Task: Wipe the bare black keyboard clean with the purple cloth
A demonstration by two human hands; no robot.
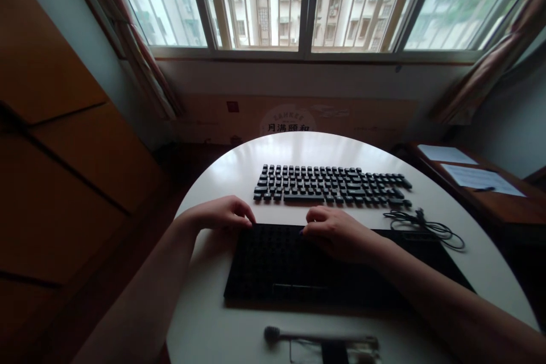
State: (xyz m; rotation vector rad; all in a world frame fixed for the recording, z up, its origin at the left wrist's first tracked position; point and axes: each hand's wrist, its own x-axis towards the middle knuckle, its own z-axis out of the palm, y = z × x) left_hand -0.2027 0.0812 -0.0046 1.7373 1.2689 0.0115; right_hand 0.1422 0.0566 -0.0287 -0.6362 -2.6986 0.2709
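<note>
A black keyboard base [273,273] without its keycaps lies flat on a round white table. My left hand [228,213] rests at its far left corner, thumb and fingers closed on the edge. Over the upper part of the base is my right hand [335,230], its fingers curled in a pinch; a tiny dark bluish spot shows at the fingertips, too small to name. Beyond the base, loose black keycaps [315,186] are laid out in keyboard order, with the long space bar [303,198] in the nearest row.
A coiled black cable [426,226] lies at the base's far right. Near the front edge are a blurred dark brush-like tool [273,334] and other small items. Papers [482,179] and a pen [485,189] lie on a brown side table. A barred window stands behind.
</note>
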